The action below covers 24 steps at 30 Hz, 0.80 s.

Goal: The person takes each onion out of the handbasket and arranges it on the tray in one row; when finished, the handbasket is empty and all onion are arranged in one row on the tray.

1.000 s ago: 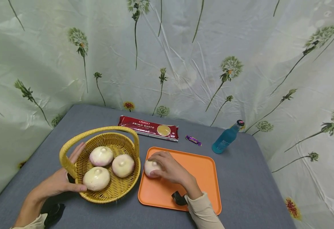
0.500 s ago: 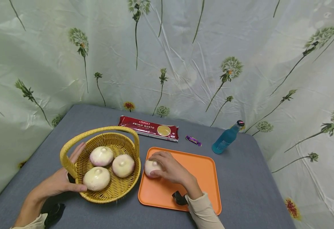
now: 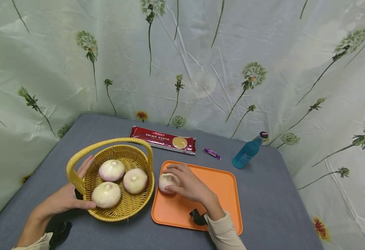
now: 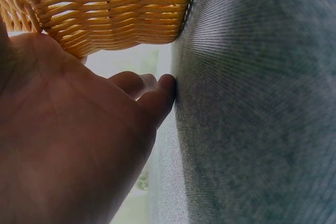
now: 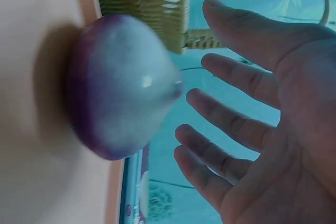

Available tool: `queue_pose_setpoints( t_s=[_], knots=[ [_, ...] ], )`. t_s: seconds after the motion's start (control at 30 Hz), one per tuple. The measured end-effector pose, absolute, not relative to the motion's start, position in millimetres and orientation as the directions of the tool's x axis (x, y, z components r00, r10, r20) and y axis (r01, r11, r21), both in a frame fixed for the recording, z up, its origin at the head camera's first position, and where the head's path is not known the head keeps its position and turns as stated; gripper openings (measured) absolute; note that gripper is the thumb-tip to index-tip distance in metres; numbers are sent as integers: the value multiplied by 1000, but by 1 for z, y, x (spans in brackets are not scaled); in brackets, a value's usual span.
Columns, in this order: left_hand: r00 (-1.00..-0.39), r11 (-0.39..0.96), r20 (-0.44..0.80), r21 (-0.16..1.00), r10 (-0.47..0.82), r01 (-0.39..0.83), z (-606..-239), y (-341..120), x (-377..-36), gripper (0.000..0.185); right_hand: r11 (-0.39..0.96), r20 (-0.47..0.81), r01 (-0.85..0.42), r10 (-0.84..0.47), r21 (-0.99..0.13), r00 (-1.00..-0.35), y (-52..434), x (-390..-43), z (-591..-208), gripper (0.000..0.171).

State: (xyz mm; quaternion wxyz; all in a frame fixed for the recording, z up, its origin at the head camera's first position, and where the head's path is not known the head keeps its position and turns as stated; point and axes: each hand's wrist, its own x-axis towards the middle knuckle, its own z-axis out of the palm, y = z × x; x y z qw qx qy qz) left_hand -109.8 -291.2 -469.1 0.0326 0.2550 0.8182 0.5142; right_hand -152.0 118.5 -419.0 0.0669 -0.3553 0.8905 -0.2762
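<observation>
Broadly, backdrop (image 3: 201, 62): one glossy, creased sheet printed with dandelions; top cut off.
Table (image 3: 273, 194): grey cloth, finely ribbed close up; near edge out of view.
Basket (image 3: 132, 205): one, round, yellow weave, arched handle; toward table's left edge.
Tray (image 3: 223, 191): one, smooth, orange, rounded corners; just beside basket.
Pack (image 3: 162, 139): one, flat, glossy red, near table's far edge; small print illegible.
Left hand (image 3: 62, 199): spread wide, thumb at basket's left rim; fingers partly hidden behind handle.
Right hand (image 3: 188, 184): fingers parted wide about one onion (image 3: 164, 182), grip unclosed; right wrist view shows a gap.
Bottle (image 3: 246, 154): one, blue, narrow-necked, dark cap; near table's far right corner.
Onions (image 3: 106, 195): four, smooth, domed, pale, purplish below; three in basket, one by tray's left edge, half covered in head view.
Sweet (image 3: 212, 153): one, purple twisted wrapper, between pack and bottle.
</observation>
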Motion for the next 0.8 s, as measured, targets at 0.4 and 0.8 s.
queue_pose_setpoints(
  t_s=[0.4, 0.8],
  knots=[
    [-862, 319, 217, 865, 459, 387, -468, -291, -110, 135, 511, 123, -637, -717, -577, -686, 107, -135, -400, 44],
    [-869, 338, 203, 862, 452, 377, -468, -291, -110, 134, 415, 198, -750, -794, -515, -575, 82, -130, -402, 44]
  ],
)
